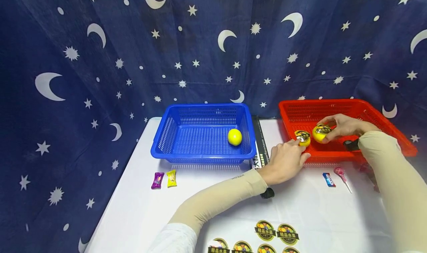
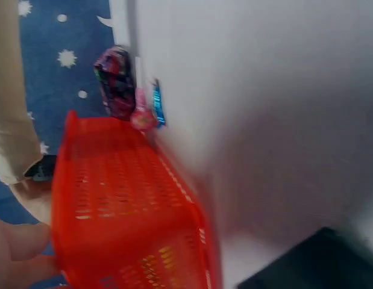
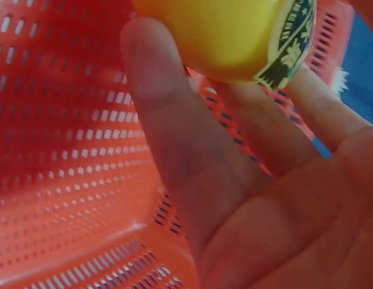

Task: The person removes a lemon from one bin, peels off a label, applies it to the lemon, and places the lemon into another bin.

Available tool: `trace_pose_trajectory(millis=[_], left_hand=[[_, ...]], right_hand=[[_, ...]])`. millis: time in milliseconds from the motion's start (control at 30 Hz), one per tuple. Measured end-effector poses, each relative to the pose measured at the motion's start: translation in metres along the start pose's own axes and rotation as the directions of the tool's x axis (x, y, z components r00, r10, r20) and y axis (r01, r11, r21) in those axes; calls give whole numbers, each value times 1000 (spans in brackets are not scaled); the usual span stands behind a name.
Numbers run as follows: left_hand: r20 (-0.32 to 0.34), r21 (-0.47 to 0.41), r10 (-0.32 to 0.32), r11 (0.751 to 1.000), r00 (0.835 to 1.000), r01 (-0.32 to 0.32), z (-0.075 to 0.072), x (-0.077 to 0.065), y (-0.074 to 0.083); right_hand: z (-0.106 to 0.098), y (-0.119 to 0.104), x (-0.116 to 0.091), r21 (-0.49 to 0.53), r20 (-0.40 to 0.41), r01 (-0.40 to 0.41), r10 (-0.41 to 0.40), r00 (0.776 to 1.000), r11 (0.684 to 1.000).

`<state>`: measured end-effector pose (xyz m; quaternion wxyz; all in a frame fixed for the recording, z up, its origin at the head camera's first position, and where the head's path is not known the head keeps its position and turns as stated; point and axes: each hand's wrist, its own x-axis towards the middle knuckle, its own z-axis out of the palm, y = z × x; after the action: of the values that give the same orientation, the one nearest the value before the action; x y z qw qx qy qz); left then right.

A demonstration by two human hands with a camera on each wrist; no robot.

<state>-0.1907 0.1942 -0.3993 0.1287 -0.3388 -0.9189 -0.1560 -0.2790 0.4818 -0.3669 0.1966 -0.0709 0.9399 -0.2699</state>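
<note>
My right hand (image 1: pixel 345 126) holds a yellow fruit (image 1: pixel 321 133) with a black-and-gold sticker over the red basket (image 1: pixel 355 106). In the right wrist view, thumb and fingers curve round the fruit (image 3: pixel 222 36). At the basket's front left corner is my left hand (image 1: pixel 287 162), its fingers by another stickered yellow fruit (image 1: pixel 304 137). Whether they grip that fruit, touch it or rest on the rim cannot be made out. Only part of the left hand (image 2: pixel 20 250) shows in the left wrist view, beside the basket rim. A plain yellow fruit (image 1: pixel 235 137) lies in the blue basket (image 1: pixel 203 160).
Fruit stickers (image 1: pixel 265 230) lie in rows at the table's front. A purple sweet (image 1: pixel 158 180) and a yellow sweet (image 1: pixel 171 178) lie before the blue basket. By the red basket are a blue sweet (image 1: pixel 328 179) and a lollipop (image 1: pixel 340 172). A black strip (image 1: pixel 261 142) runs between the baskets.
</note>
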Motion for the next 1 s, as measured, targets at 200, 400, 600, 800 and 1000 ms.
trace_pose_trajectory(millis=[200,400,600,800,1000], left_hand=[[-24,19,15,1000,1000,-15,7,0,-3],[-32,35,30,999,999,-29,9,1,-4],[-41,38,35,999,999,-33,7,2,-6],[-40,36,36,999,999,-34,6,1,-7],[7,-24,37,999,999,-37,-2,7,-15]], right_hand=[[15,6,10,-22,65,-18,19,998,1000],[22,5,12,21,82,-36,34,996,999],[19,3,15,18,84,-27,25,996,999],[16,-2,10,13,111,-19,17,994,1000],[5,-15,-8,-54,31,44,-42,999,998]])
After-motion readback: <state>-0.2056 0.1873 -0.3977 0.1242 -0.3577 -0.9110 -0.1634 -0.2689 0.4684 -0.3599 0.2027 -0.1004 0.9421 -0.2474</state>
